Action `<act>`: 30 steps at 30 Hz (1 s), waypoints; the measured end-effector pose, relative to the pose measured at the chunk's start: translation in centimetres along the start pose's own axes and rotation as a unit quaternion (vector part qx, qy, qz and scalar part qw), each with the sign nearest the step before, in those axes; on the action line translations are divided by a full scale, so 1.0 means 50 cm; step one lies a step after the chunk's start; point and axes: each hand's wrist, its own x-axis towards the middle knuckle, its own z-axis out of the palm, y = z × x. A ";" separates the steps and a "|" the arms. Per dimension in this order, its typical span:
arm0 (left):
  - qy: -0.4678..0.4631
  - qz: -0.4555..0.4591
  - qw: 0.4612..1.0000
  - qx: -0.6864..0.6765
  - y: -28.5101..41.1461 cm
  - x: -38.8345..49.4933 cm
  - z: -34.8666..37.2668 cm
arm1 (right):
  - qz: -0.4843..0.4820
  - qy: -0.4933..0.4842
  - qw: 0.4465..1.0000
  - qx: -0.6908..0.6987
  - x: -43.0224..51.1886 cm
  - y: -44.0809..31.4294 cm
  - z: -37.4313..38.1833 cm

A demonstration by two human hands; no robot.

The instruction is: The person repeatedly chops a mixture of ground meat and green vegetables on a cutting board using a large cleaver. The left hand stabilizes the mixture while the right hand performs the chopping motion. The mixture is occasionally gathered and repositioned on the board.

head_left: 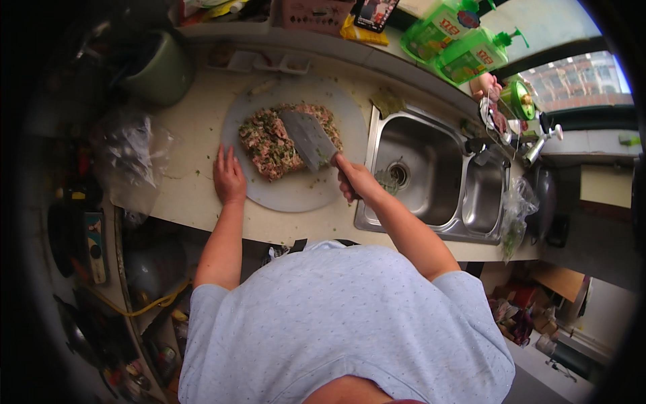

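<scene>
My right hand (355,178) grips the handle of a wide-bladed cleaver (309,139). Its blade lies across a mound of minced meat mixed with chopped greens (270,144), and green bits cling to the steel. Under the meat is a round, pale cutting board (290,199). My left hand (230,177) rests against the board's left edge with its fingers stretched out, holding nothing. Part of the meat is hidden behind the blade.
A double stainless steel sink (424,166) adjoins the board on the right, with greens (387,182) near its drain. Clear plastic bags (133,156) lie left. Small white trays (295,64) line the wall. Green pump bottles (472,55) and a phone (376,14) occupy the ledge.
</scene>
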 end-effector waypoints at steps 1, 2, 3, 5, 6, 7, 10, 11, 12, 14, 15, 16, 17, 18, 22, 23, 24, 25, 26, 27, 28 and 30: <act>0.006 -0.001 1.000 0.002 0.000 0.002 0.001 | 0.049 0.025 0.998 -0.010 -0.008 0.006 -0.008; 0.000 -0.003 1.000 0.004 0.001 0.000 0.000 | 0.053 0.026 0.998 -0.019 -0.020 0.012 -0.016; 0.003 0.002 1.000 0.001 0.001 -0.001 -0.001 | 0.057 0.018 0.998 0.003 -0.032 0.012 -0.027; 0.004 0.001 1.000 -0.005 0.003 0.001 -0.002 | -0.030 -0.012 0.999 0.011 -0.055 0.011 -0.039; 0.003 -0.001 1.000 -0.009 0.003 0.000 -0.004 | -0.065 0.009 0.998 0.004 -0.063 0.012 -0.040; 0.002 0.003 1.000 -0.009 0.003 -0.002 -0.005 | -0.117 0.023 0.993 0.003 -0.066 0.014 -0.034; 0.006 0.009 1.000 -0.014 0.004 0.000 -0.005 | -0.238 0.096 0.966 -0.019 -0.047 0.025 0.001; 0.003 0.006 1.000 -0.015 0.003 0.000 -0.004 | -0.288 0.126 0.949 -0.025 -0.038 0.031 0.014; 0.001 -0.003 1.000 -0.016 0.003 0.000 -0.004 | -0.319 0.238 0.903 -0.161 -0.019 0.032 0.032; 0.002 0.004 1.000 -0.007 0.003 0.001 0.000 | -0.297 0.224 0.893 -0.253 -0.004 0.030 0.043; 0.007 0.008 1.000 0.001 0.001 -0.001 0.000 | -0.239 0.219 0.894 -0.308 -0.003 0.029 0.045; 0.003 0.004 1.000 -0.002 0.001 0.000 0.000 | -0.249 0.201 0.903 -0.286 -0.008 0.024 0.039; 0.005 -0.001 1.000 -0.003 0.001 0.000 0.001 | -0.288 0.209 0.897 -0.263 -0.015 0.020 0.038; 0.000 -0.006 1.000 -0.007 0.000 -0.002 -0.001 | -0.276 0.207 0.908 -0.240 -0.029 0.016 0.028; 0.003 0.004 1.000 -0.005 0.000 -0.002 -0.002 | -0.391 0.235 0.868 -0.195 -0.061 0.013 0.039; 0.006 0.006 1.000 -0.004 0.001 -0.001 -0.003 | -0.451 0.258 0.838 -0.169 -0.063 0.016 0.045; 0.008 0.004 1.000 -0.004 0.003 0.000 -0.003 | -0.414 0.285 0.847 -0.172 -0.047 0.016 0.071; 0.009 0.006 1.000 -0.006 0.004 0.001 -0.003 | -0.332 0.290 0.860 -0.259 -0.031 0.016 0.088; 0.007 0.005 1.000 -0.012 0.005 0.002 -0.002 | -0.314 0.262 0.861 -0.303 -0.026 0.015 0.088; 0.012 0.011 1.000 -0.019 0.005 0.002 -0.002 | -0.226 0.238 0.876 -0.353 -0.014 0.013 0.095; 0.011 0.005 1.000 -0.018 0.006 0.005 0.001 | -0.299 0.226 0.872 -0.316 -0.015 0.014 0.084; -0.010 -0.020 1.000 -0.011 0.003 0.002 0.000 | -0.297 0.226 0.873 -0.315 -0.019 0.013 0.066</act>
